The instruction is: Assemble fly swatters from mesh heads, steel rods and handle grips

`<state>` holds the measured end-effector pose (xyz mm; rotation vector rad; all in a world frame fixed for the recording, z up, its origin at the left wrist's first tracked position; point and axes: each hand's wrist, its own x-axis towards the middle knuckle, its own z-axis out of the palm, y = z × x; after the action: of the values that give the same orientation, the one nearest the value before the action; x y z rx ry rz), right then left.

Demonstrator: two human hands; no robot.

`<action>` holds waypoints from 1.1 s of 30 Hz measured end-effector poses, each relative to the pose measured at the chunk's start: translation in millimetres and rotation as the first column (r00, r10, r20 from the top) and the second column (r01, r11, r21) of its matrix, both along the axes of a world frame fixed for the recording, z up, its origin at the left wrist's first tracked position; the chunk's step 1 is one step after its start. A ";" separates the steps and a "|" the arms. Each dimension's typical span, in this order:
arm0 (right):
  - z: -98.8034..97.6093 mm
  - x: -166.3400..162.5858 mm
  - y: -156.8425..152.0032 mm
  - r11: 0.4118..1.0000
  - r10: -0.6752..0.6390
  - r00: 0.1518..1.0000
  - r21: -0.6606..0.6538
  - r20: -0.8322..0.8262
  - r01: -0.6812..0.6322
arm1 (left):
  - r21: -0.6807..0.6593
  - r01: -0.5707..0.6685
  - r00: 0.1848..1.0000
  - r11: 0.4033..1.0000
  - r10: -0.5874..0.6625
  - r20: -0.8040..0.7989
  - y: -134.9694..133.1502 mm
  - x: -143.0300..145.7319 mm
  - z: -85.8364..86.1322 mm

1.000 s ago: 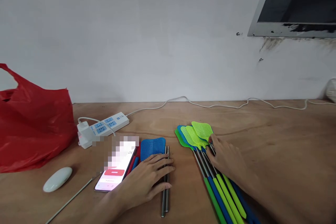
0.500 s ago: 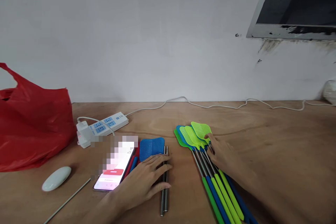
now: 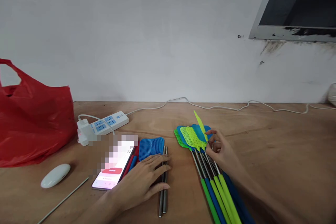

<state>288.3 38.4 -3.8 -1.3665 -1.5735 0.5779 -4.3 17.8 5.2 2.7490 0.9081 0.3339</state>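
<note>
My left hand [image 3: 147, 176] lies flat with spread fingers across two metal rods [image 3: 165, 199] and the lower edge of a blue fly swatter head [image 3: 151, 148]. With thumb and fingertips, my right hand [image 3: 219, 148] pinches a yellow-green fly swatter [image 3: 200, 124] near the base of its head, which stands edge-on above the others. Beneath it fans a row of fly swatters with green, blue and yellow-green handles [image 3: 217, 196]. A blue mesh head [image 3: 198, 133] shows behind the raised one. My right forearm partly hides a dark blue handle [image 3: 238, 199].
A lit phone [image 3: 115, 168] lies left of my left hand, beside red and blue handles. Farther left are a white power strip [image 3: 115, 120] with a charger, a white oval object [image 3: 55, 175] and a red plastic bag [image 3: 39, 122]. A white cord [image 3: 210, 106] runs along the wall.
My right hand has closed on the yellow-green swatter and turned its head from flat to edge-on, uncovering a blue head. My left hand has stayed in place.
</note>
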 end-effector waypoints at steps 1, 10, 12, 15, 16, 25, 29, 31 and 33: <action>2.4 -2.4 -1.2 1.000 0.009 0.992 -0.024 -0.127 -0.013 | -0.001 0.002 1.000 1.000 -0.002 0.001 -0.3 -0.1 0.4; 20.5 -8.0 -6.9 0.926 -0.106 0.608 -0.300 -0.787 -0.227 | -0.031 -0.006 0.999 0.999 0.007 0.034 -1.7 -2.5 -4.3; 20.7 -11.5 -10.2 0.887 -0.108 0.532 -0.323 -0.840 -0.329 | -0.058 -0.013 0.997 0.998 0.018 0.078 -2.0 -2.5 -3.9; 17.8 -17.8 -15.2 0.832 -0.157 0.450 -0.363 -0.879 -0.419 | -0.136 -0.036 0.982 0.990 0.060 0.178 -4.1 -0.8 0.5; 16.3 -19.6 -16.5 0.819 -0.165 0.429 -0.366 -0.888 -0.443 | -0.165 -0.046 0.972 0.985 0.082 0.219 -5.4 0.3 2.7; 10.2 -24.6 -19.6 0.829 -0.088 0.397 -0.288 -0.913 -0.480 | -0.234 -0.159 0.941 0.959 0.220 0.259 -17.7 11.1 2.7; 11.0 -26.1 -19.8 0.848 0.010 0.496 -0.255 -0.869 -0.464 | -0.243 -0.196 0.938 0.950 0.253 0.235 -18.8 9.6 -2.3; 11.2 -26.9 -20.2 0.857 0.010 0.526 -0.264 -0.850 -0.443 | -0.223 -0.211 0.943 0.952 0.259 0.210 -19.0 8.7 -3.2; 11.3 -28.1 -20.8 0.859 -0.027 0.541 -0.296 -0.840 -0.416 | -0.188 -0.234 0.945 0.954 0.269 0.186 -19.0 8.5 -4.0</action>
<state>260.2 17.6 7.5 -0.9524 -0.7904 1.5860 4.2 -1.2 1.2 2.3968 1.1747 0.5559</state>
